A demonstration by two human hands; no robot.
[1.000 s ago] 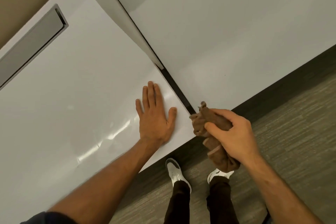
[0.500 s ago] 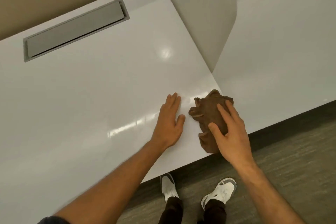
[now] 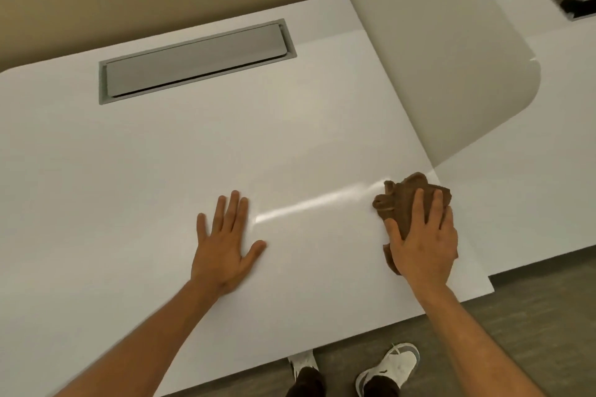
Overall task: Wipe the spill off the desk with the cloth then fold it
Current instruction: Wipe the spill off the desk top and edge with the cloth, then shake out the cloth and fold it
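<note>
Near the desk's right front corner, the right hand (image 3: 425, 245) presses flat, fingers straight, on a crumpled brown cloth (image 3: 407, 200) lying on the white desk (image 3: 161, 171). Well apart, the left hand (image 3: 224, 246) rests palm-down, fingers spread, on the desk; a grey cable hatch (image 3: 196, 61) sits behind.

Crumpled brown cloth (image 3: 407, 200) on white desk (image 3: 161, 177)

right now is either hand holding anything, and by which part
The right hand presses the bunched brown cloth onto the desk, fingers across its near part. The left hand lies flat, holding nothing.
</note>
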